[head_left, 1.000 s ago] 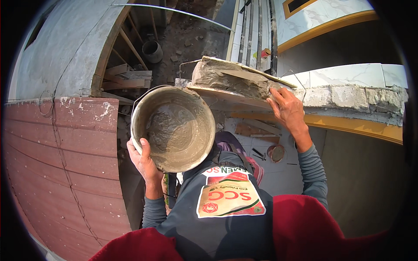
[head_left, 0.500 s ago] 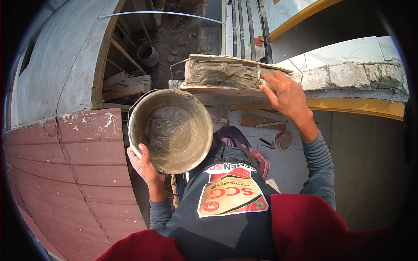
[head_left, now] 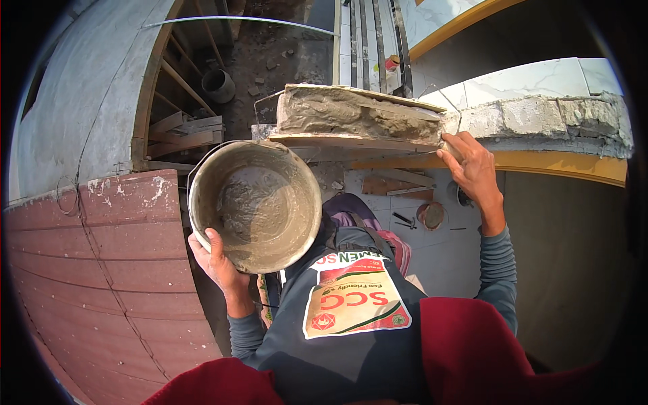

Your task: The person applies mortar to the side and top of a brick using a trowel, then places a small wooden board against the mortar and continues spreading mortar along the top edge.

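Note:
My left hand (head_left: 221, 264) grips the near left rim of a round bucket (head_left: 302, 209), its thumb over the edge. Wet grey mortar (head_left: 253, 202) coats the bottom and inner wall of the bucket, which is tilted toward me. Ahead, thick mortar (head_left: 324, 116) fills a narrow form between a front board (head_left: 337, 140) and a back board (head_left: 385, 98). At the form's right end, my right hand (head_left: 475, 169) is closed around a small, pale, mortar-smeared thing (head_left: 451, 147). Its kind is mostly hidden by my fingers.
Bent wires (head_left: 461, 121) stick up at the form's ends. Rough block edging (head_left: 533, 120) continues right above a yellow-orange beam (head_left: 560, 164). Maroon sheeting (head_left: 101, 250) lies left. Far below are a small round container (head_left: 430, 216), a hammer-like tool (head_left: 405, 221) and a grey pail (head_left: 219, 86).
My right hand has moved right and slightly nearer, from over the mortar to the form's right end. The bucket stays in my left hand. The whole view has shifted slightly.

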Action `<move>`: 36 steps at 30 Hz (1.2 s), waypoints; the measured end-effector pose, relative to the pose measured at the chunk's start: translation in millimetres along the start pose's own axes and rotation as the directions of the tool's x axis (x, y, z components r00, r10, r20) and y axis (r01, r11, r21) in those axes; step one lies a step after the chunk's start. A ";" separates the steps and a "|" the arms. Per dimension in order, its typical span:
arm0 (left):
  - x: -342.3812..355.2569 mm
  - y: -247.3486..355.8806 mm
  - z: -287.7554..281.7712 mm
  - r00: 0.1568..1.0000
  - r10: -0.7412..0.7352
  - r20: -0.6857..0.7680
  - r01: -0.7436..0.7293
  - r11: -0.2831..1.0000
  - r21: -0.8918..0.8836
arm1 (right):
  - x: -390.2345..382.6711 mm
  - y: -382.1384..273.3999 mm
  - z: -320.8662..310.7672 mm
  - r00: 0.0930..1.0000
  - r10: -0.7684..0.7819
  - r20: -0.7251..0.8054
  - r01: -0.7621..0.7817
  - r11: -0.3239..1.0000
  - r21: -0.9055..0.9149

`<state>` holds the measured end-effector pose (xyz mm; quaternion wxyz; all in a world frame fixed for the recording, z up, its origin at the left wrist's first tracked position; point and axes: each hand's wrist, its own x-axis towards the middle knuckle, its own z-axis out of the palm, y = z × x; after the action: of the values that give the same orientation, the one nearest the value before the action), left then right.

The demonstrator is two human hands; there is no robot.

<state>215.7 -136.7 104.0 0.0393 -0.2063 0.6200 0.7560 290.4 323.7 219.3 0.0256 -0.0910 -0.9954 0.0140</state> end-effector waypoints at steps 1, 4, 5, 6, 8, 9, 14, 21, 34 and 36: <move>1.4 1.0 0.3 1.000 -0.008 0.014 0.008 1.000 -0.002 | -0.1 -2.0 5.3 0.999 -0.027 -0.019 0.028 0.993 0.111; 0.2 5.1 5.8 1.000 0.008 -0.004 -0.008 1.000 0.017 | 13.0 -32.0 0.3 0.962 0.119 0.245 -0.223 0.860 0.459; -0.1 6.1 7.7 1.000 0.011 0.002 -0.011 1.000 0.023 | 17.7 -44.5 -2.0 0.820 0.184 0.542 -0.518 0.641 0.566; -0.3 7.1 9.6 1.000 0.005 -0.004 -0.005 1.000 0.014 | 21.6 -49.0 1.8 0.820 0.186 0.541 -0.521 0.634 0.572; -1.3 8.5 12.3 1.000 0.001 -0.007 -0.001 1.000 0.010 | 34.0 -53.7 11.0 0.639 -0.063 0.766 -0.742 0.209 0.637; -1.8 9.2 13.4 1.000 0.000 -0.017 0.000 1.000 0.007 | 38.4 -59.5 14.4 0.602 -0.140 0.786 -0.794 0.004 0.608; -0.6 5.8 10.3 1.000 0.005 -0.023 -0.004 0.999 0.043 | 33.3 -65.6 68.8 0.516 -0.548 0.659 -0.813 -0.555 0.175; -1.1 6.4 9.0 1.000 0.026 0.001 -0.026 0.999 0.045 | 2.3 -86.0 91.5 0.673 -0.565 0.477 -0.580 -0.804 -0.134; -1.0 13.8 16.8 1.000 0.008 0.023 -0.009 1.000 0.025 | -54.0 -24.5 77.0 0.789 -0.357 0.500 -0.365 -0.927 -0.086; -0.2 13.3 16.2 1.000 0.000 0.030 0.000 1.000 0.023 | -59.0 -13.4 74.4 0.805 -0.314 0.504 -0.351 -0.936 -0.024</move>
<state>207.4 -124.2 118.7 0.0509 -0.1946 0.6281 0.7517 342.0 298.1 142.5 -0.0908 -0.2342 -0.0026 0.9679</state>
